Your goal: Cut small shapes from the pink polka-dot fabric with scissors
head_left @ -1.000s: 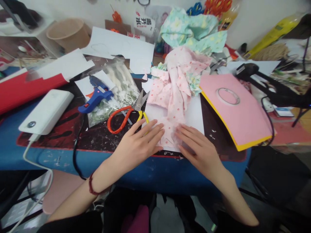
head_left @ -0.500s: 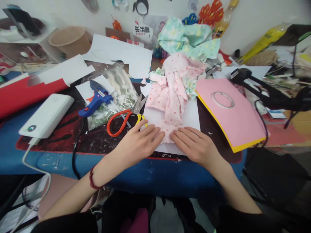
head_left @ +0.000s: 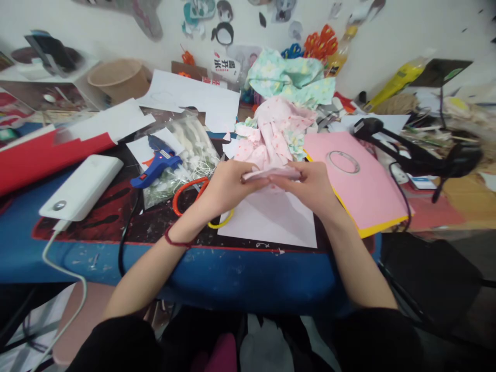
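Observation:
Between my two hands a small piece of pink fabric (head_left: pixel 273 172) is raised and folded over, pinched along its edge. My left hand (head_left: pixel 234 181) grips its left side and my right hand (head_left: pixel 310 183) grips its right side, thumbs meeting near the middle. Below them lies a white sheet of paper (head_left: pixel 271 219). Just beyond, a crumpled pink dotted cloth (head_left: pixel 279 121) rests in a heap with a green flowered cloth (head_left: pixel 289 72) behind it. Scissors with red and yellow handles (head_left: pixel 189 188) lie partly hidden under my left hand.
Left of my hands are a blue glue gun (head_left: pixel 157 168), a plastic bag of white and green bits (head_left: pixel 194 150) and a white power bank (head_left: pixel 83 186) with a cable. To the right lie a pink sheet (head_left: pixel 360 186) with a ring on it and a black stand (head_left: pixel 418 150).
Both hands have risen from flat on the paper and now pinch the pink fabric, lifting and folding it. The view has shifted slightly.

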Demonstrator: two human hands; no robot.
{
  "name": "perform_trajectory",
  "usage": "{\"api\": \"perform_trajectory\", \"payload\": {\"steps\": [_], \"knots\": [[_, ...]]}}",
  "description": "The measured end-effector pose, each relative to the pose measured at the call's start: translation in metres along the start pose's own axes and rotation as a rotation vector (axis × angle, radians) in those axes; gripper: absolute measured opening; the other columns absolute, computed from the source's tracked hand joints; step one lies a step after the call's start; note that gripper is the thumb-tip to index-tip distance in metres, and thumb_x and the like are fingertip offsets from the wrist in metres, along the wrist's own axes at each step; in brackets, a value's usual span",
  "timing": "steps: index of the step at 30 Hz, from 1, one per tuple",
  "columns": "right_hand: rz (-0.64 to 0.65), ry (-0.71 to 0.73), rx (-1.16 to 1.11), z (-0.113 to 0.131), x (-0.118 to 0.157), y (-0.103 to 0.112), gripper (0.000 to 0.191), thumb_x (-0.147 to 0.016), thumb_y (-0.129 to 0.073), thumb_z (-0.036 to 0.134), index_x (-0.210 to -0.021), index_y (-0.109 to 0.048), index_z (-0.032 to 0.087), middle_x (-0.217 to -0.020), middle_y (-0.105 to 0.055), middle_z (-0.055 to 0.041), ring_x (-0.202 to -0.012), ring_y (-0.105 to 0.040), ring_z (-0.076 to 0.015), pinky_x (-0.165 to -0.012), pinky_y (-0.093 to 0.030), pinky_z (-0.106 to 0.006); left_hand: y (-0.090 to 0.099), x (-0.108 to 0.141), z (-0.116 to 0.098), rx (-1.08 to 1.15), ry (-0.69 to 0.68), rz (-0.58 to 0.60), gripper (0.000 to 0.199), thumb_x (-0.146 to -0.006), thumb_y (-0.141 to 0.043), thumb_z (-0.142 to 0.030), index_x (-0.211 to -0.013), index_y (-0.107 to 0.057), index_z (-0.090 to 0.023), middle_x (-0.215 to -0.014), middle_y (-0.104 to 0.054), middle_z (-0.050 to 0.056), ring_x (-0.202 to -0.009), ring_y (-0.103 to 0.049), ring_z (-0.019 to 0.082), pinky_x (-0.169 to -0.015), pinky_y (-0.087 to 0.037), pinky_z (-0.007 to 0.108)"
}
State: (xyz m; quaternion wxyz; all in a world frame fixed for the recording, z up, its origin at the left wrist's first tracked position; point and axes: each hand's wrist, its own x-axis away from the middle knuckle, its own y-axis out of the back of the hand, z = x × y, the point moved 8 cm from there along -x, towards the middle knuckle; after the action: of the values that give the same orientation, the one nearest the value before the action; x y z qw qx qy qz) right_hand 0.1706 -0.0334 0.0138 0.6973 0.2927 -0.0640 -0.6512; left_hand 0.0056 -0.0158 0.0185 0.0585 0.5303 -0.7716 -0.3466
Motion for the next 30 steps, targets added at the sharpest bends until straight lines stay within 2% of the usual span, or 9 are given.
{"api": "perform_trajectory", "payload": {"steps": [4, 7, 9, 13, 17, 20, 23, 28, 30], "knots": [[0.097, -0.162, -0.312, -0.025, -0.035, -0.007, 0.036, -0.076, -0.081, 0.049, -0.063, -0.071, 0.017, -0.055, -0.065, -0.0007, -0.051, -0.056, -0.0120, -0.048, -0.040, -0.025, 0.008, -0.025, 0.014, 0.248, 0.113, 0.004, 0.040, -0.086, -0.070, -0.032, -0.054, -0.050, -0.018, -0.053, -0.039, -0.005, -0.052, -0.031, 0.008, -0.051, -0.020, 0.028], [0.065, -0.212, -0.446, -0.036, -0.053, -0.014, 0.040, -0.072, -0.083, 0.051, -0.059, -0.066, 0.018, -0.053, -0.063, 0.0000, -0.045, -0.053, -0.0112, -0.041, -0.037, -0.024, 0.012, -0.036, 0.025, 0.294, 0.146, -0.085, 0.046, -0.091, -0.062, -0.032, -0.052, -0.042, -0.019, -0.053, -0.036, -0.004, -0.052, -0.030, 0.008, -0.049, -0.021, 0.026], [0.028, -0.232, -0.491, -0.040, -0.057, -0.018, 0.044, -0.071, -0.084, 0.053, -0.056, -0.061, 0.019, -0.049, -0.059, 0.0012, -0.041, -0.049, -0.0105, -0.037, -0.033, -0.024, 0.012, -0.037, 0.032, 0.312, 0.153, -0.137, 0.045, -0.092, -0.060, -0.034, -0.053, -0.043, -0.019, -0.054, -0.039, -0.003, -0.052, -0.034, 0.008, -0.049, -0.023, 0.025], [0.026, -0.222, -0.513, -0.043, -0.053, -0.024, 0.048, -0.075, -0.081, 0.053, -0.052, -0.056, 0.020, -0.042, -0.052, 0.0027, -0.037, -0.045, -0.0098, -0.035, -0.031, -0.025, 0.005, -0.033, 0.034, 0.362, 0.127, -0.099, 0.028, -0.083, -0.073, -0.037, -0.067, -0.061, -0.017, -0.061, -0.057, 0.000, -0.059, -0.050, 0.011, -0.050, -0.035, 0.024], [0.068, -0.192, -0.472, -0.041, -0.044, -0.021, 0.035, -0.072, -0.085, 0.046, -0.063, -0.067, 0.018, -0.049, -0.057, 0.0028, -0.044, -0.050, -0.0098, -0.041, -0.036, -0.023, 0.003, -0.027, 0.026, 0.376, 0.065, -0.068, 0.023, -0.078, -0.079, -0.036, -0.080, -0.068, -0.017, -0.071, -0.066, 0.003, -0.067, -0.058, 0.014, -0.053, -0.041, 0.025], [0.099, -0.213, -0.396, -0.041, -0.038, -0.019, 0.032, -0.068, -0.089, 0.043, -0.066, -0.070, 0.017, -0.054, -0.060, 0.0019, -0.049, -0.053, -0.0102, -0.044, -0.037, -0.023, 0.006, -0.025, 0.026, 0.359, 0.066, -0.097, 0.025, -0.084, -0.074, -0.041, -0.077, -0.066, -0.018, -0.068, -0.064, 0.002, -0.065, -0.056, 0.013, -0.052, -0.040, 0.025], [0.097, -0.223, -0.349, -0.041, -0.035, -0.018, 0.035, -0.067, -0.089, 0.042, -0.061, -0.068, 0.016, -0.054, -0.059, 0.0019, -0.050, -0.050, -0.0089, -0.046, -0.034, -0.023, 0.010, -0.024, 0.030, 0.337, 0.093, -0.143, 0.037, -0.093, -0.064, -0.045, -0.066, -0.059, -0.020, -0.060, -0.056, 0.000, -0.060, -0.051, 0.012, -0.050, -0.036, 0.025], [0.072, -0.213, -0.367, -0.042, -0.035, -0.018, 0.035, -0.066, -0.090, 0.043, -0.061, -0.069, 0.016, -0.055, -0.058, 0.0022, -0.051, -0.049, -0.0088, -0.046, -0.034, -0.024, 0.023, -0.021, 0.030, 0.310, 0.097, -0.254, 0.046, -0.098, -0.055, -0.035, -0.056, -0.046, -0.019, -0.056, -0.044, -0.002, -0.056, -0.041, 0.010, -0.052, -0.031, 0.027], [0.062, -0.211, -0.381, -0.044, -0.035, -0.018, 0.035, -0.065, -0.090, 0.043, -0.060, -0.068, 0.017, -0.054, -0.059, 0.0021, -0.050, -0.049, -0.0093, -0.045, -0.034, -0.024, 0.026, -0.020, 0.028, 0.305, 0.084, -0.290, 0.043, -0.099, -0.052, -0.035, -0.059, -0.048, -0.018, -0.058, -0.045, -0.002, -0.057, -0.042, 0.010, -0.054, -0.032, 0.026]]}}
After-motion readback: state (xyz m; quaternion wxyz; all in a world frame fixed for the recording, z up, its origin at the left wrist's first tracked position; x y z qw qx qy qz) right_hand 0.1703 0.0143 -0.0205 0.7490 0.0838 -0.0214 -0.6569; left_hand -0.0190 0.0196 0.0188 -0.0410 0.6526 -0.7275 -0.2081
